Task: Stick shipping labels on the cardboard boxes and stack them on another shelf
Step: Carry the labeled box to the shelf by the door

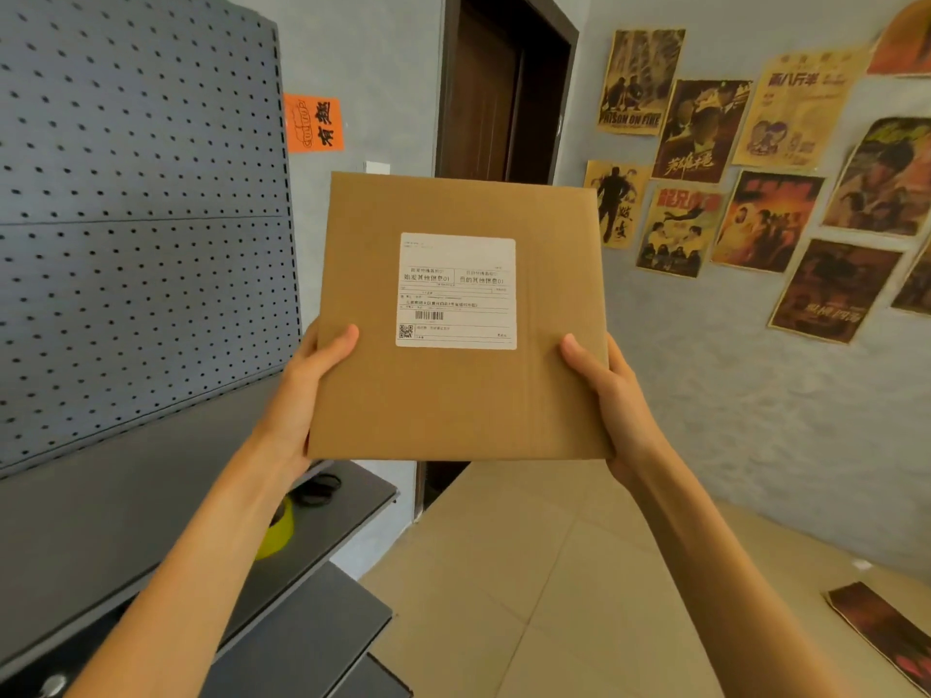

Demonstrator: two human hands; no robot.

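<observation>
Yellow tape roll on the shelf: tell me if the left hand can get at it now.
Probably not: the left hand grips the cardboard box together with the right hand, above the yellow tape roll.

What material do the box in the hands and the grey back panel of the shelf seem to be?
Flat brown box: matte corrugated cardboard, faint ribbing shows. Grey perforated back panel: probably painted metal, given its regular punched holes.

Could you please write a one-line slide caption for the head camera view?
Both hands, left and right, hold a labelled cardboard box up beside grey shelving.
</observation>
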